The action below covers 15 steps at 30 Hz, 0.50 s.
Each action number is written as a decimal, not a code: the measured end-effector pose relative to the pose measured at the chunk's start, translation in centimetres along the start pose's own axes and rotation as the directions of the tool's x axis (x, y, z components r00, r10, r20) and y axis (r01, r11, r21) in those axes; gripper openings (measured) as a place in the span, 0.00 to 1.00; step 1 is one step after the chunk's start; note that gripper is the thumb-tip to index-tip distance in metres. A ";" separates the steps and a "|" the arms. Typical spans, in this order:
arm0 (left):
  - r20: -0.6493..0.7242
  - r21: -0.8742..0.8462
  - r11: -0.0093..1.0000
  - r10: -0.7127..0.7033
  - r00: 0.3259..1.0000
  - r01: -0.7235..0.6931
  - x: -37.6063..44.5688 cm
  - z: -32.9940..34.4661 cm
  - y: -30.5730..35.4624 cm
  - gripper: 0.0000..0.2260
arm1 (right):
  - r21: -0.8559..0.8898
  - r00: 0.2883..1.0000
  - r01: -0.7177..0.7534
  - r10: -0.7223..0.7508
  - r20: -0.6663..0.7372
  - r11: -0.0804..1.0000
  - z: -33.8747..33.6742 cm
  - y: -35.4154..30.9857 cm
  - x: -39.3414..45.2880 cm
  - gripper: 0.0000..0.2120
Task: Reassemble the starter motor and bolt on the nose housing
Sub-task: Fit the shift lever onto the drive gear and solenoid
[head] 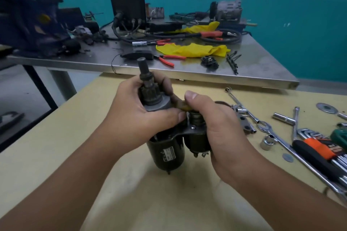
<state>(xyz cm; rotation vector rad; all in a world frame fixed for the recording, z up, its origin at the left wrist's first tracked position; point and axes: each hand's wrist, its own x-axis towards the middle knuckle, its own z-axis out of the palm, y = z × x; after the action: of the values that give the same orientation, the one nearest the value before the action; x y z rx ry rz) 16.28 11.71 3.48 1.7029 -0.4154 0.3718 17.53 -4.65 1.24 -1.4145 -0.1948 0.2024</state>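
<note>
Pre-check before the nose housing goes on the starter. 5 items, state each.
1. Motor body standing upright on the table: ok.
2. Left hand grips the pinion drive: ok.
3. Right hand pinches the amber lever piece above the solenoid: ok.
4. Lever seated on the drive collar: cannot tell, fingers hide it.
5. Sockets and hex keys laid out at right: ok.

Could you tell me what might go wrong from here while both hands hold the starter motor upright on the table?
The starter motor stands on its narrow end, so it may tip if the left hand or right hand lets go. The yellowish lever pinched beside the pinion gear could slip out of place. Loose sockets nearby could roll if bumped.
</note>
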 end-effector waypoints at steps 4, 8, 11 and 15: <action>-0.002 0.001 1.000 -0.009 1.000 0.009 0.0 -0.1 0.0 0.15 | 0.051 1.000 -0.025 0.025 -0.007 0.998 0.6 -0.3 0.0 0.16; -0.003 0.001 1.000 -0.020 1.000 0.020 -0.1 -0.2 0.0 0.16 | 0.033 0.998 -0.024 0.026 -0.055 0.999 0.7 -0.3 0.0 0.12; 0.009 -0.007 0.999 -0.035 0.999 0.035 -0.1 -0.3 -0.2 0.16 | 0.025 0.996 -0.020 0.022 -0.089 0.999 0.9 -0.2 0.0 0.10; 0.045 -0.015 0.999 -0.052 0.998 0.053 0.0 -0.7 0.0 0.17 | 0.045 0.995 -0.006 0.011 -0.096 0.999 0.9 -0.1 0.1 0.11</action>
<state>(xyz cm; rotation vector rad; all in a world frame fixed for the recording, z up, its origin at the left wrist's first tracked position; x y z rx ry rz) 16.23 12.37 3.57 1.7054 -0.4050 0.2917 17.41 -3.77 1.48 -1.3774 -0.1047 0.1446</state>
